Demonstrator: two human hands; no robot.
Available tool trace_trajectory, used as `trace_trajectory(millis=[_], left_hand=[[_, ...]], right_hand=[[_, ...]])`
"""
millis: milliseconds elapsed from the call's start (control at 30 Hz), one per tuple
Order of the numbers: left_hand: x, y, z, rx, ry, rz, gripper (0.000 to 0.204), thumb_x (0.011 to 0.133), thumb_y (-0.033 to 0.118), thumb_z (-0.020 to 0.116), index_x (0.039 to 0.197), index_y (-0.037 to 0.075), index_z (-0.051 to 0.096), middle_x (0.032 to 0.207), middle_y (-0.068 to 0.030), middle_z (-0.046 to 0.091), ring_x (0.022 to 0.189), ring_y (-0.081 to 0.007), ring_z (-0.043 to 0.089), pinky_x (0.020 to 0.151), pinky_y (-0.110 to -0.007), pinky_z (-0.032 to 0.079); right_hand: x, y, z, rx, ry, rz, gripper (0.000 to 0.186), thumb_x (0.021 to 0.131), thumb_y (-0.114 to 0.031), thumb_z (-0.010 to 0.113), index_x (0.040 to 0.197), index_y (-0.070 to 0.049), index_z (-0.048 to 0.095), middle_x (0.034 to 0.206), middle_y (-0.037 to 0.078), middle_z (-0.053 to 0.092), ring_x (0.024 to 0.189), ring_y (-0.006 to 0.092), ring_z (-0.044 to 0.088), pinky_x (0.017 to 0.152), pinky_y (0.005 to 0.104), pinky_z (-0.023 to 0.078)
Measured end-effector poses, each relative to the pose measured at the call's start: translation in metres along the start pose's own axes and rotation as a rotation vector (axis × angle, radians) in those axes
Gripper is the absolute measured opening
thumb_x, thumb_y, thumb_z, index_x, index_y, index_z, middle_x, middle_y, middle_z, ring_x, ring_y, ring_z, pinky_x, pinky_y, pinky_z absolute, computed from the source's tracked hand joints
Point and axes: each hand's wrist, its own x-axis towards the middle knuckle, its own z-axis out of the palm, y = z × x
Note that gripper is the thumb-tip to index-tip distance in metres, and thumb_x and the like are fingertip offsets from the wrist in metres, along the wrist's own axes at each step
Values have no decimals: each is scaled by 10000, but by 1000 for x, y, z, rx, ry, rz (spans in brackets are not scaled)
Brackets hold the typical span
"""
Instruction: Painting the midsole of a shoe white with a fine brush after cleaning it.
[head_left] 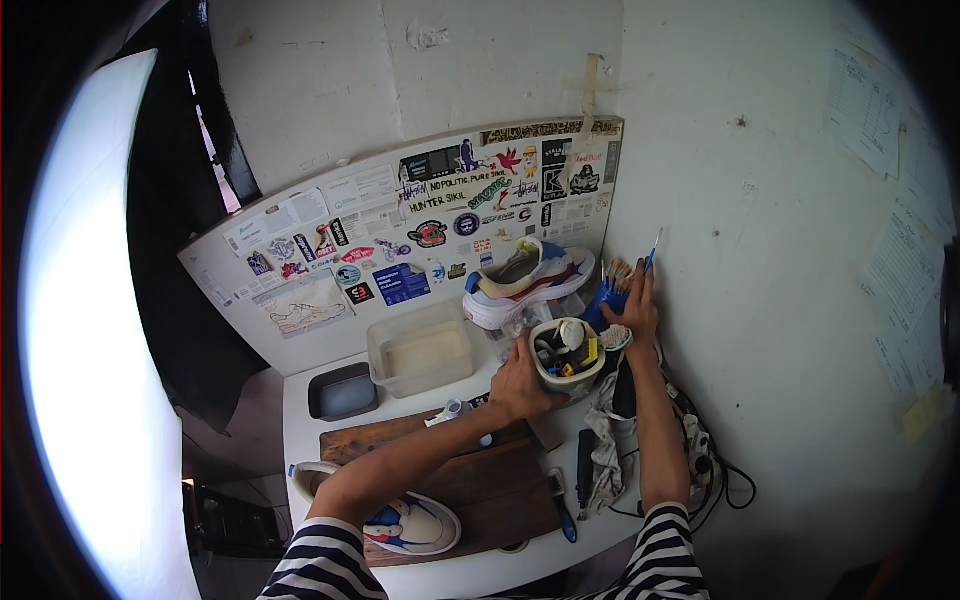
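Note:
My left hand [522, 383] is closed against the near left side of a cream tub [542, 376] full of small tools, among them a yellow piece and a white round-topped one. Beyond it, my right hand [640, 312] reaches round a blue cup [598, 306] of paintbrushes, thumb at its near side and fingers up along the right. A slim blue-and-white brush [654, 250] rises at those fingertips; I cannot tell whether they pinch it. A round bristled brush [615, 337] sits between the tub and my right wrist.
One multicoloured sneaker [530, 285] stands behind the tub; another [418, 524] lies by a wooden board [490, 490], partly under my left forearm. A clear bin [420, 350] and dark tray [343, 392] hold liquid. A blue-handled brush [563, 510], rag [606, 450] and cables [715, 480] lie at right.

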Motion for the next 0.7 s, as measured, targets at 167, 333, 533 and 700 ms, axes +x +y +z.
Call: trace_trajectory(millis=[167,333,533,700], left_hand=[[0,5,-7,-3,-53,-23,1412,591,465,943,1579,-8,52,1553,-261,345,1360,-438,503,1082,-484,495],[2,3,-6,3,-76,-24,1412,593,469,945,1576,-14,54,1556,-261,334,1387,-431,474,1097,-475,484],[4,1,-13,19,-82,21,1388,612,484,937,1575,-16,72,1535,-274,358,1388,-427,475,1113,-474,468],[4,-4,-13,33,-76,32,1387,616,488,935,1577,-16,71,1531,-278,364,1396,-425,467,1121,-467,458]], right_hand=[[-7,20,15,-73,5,-80,1080,833,-756,560,1588,-21,322,1599,216,383,1113,387,686,780,431,626],[-15,20,16,-190,-77,-68,1011,814,-641,663,1566,-29,375,1588,158,418,1254,359,623,828,459,609],[-8,6,-1,-394,-51,-162,869,688,-464,821,1420,-72,561,1402,94,569,1269,305,527,909,493,437],[15,-5,-19,-217,-114,-254,657,595,-346,880,1158,-95,651,1150,74,651,1096,281,551,880,436,379]])
